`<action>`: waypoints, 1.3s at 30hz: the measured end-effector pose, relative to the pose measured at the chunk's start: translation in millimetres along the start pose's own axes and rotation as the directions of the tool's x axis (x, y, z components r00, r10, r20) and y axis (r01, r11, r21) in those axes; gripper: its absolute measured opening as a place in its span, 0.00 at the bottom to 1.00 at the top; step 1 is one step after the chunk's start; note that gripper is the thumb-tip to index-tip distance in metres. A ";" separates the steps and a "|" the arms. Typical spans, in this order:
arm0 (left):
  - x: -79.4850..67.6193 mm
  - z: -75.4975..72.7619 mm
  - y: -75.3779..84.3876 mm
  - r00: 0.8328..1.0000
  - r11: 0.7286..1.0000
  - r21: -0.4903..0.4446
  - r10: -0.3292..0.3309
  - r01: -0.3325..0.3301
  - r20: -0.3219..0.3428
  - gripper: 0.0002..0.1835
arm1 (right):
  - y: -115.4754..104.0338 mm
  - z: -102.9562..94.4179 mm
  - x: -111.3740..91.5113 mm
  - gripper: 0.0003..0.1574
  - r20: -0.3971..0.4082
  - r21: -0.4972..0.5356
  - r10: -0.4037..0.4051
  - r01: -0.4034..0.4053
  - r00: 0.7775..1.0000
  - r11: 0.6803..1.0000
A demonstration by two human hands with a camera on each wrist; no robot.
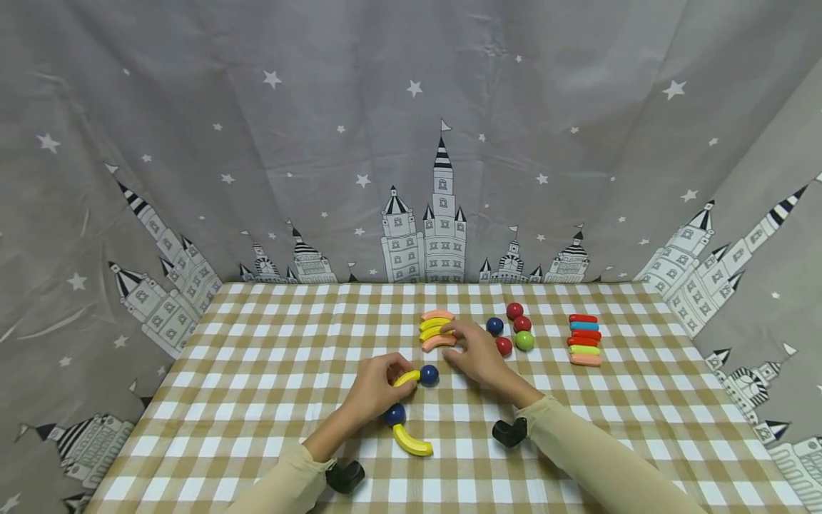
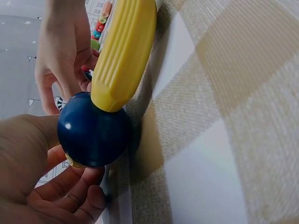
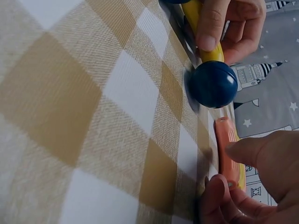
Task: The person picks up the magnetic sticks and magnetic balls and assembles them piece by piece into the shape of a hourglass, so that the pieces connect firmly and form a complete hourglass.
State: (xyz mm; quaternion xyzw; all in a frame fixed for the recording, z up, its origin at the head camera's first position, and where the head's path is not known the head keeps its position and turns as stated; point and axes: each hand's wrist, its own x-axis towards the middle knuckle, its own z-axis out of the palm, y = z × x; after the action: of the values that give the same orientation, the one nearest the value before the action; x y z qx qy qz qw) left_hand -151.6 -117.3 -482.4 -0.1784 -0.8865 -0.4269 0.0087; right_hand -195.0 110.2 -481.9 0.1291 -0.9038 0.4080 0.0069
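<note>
My left hand (image 1: 371,389) pinches a curved yellow magnetic-toy stick (image 1: 407,378) between thumb and fingers. One blue ball (image 1: 429,375) sits at its far end. Another blue ball (image 2: 93,130) is at the near end, joined to a second curved yellow stick (image 1: 412,441) that points toward the person. My right hand (image 1: 478,353) reaches over a small row of curved sticks, fingers spread at its right end. In the right wrist view its thumb overlaps the nearest orange stick (image 3: 227,151). Yellow sticks (image 1: 433,328) lie just behind that one, partly covered by the fingertips.
Right of the row lies a cluster of balls: a blue ball (image 1: 494,326), several red ones (image 1: 522,324) and a green ball (image 1: 524,340). Farther right, straight coloured sticks (image 1: 584,341) lie stacked in a column. A checked cloth (image 1: 257,400) covers the table, with a grey curtain (image 1: 411,143) behind.
</note>
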 end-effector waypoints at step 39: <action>-0.4 -2.3 0.5 0.999 1.000 0.021 -0.019 0.019 0.037 0.08 | 15.1 -39.5 -71.9 0.13 0.055 -0.072 0.102 -0.098 0.993 0.993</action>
State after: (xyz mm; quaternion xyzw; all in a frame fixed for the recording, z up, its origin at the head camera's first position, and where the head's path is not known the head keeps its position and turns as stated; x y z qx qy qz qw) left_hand -151.4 -118.9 -480.7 -0.1776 -0.8926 -0.4143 -0.0098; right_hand -132.8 165.4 -475.1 0.0953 -0.9225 0.3724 -0.0354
